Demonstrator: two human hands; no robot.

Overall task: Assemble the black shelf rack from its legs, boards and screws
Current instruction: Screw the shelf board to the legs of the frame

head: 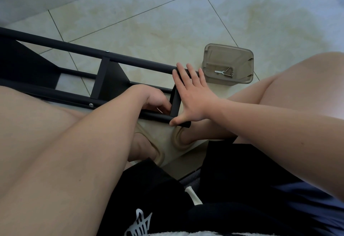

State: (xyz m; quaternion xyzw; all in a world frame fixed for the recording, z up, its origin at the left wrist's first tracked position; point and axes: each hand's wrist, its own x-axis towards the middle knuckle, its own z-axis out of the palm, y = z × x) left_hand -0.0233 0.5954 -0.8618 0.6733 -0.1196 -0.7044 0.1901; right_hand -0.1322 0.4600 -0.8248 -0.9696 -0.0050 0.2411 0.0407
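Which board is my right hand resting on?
The end board, nearest the plastic box; your right hand lies flat across it. The other two sit further left.

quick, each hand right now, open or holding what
left hand: fingers curled at the lower leg of the black rack; cannot tell if it holds anything
right hand: open, fingers spread, pressing on the rack's end

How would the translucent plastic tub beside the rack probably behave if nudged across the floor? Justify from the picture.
The tub would probably slide easily, since the tiles look smooth and glossy. It is likely light: it holds only a small wrench and a few small metal bits, which might rattle. Its broad flat base makes tipping seem unlikely.
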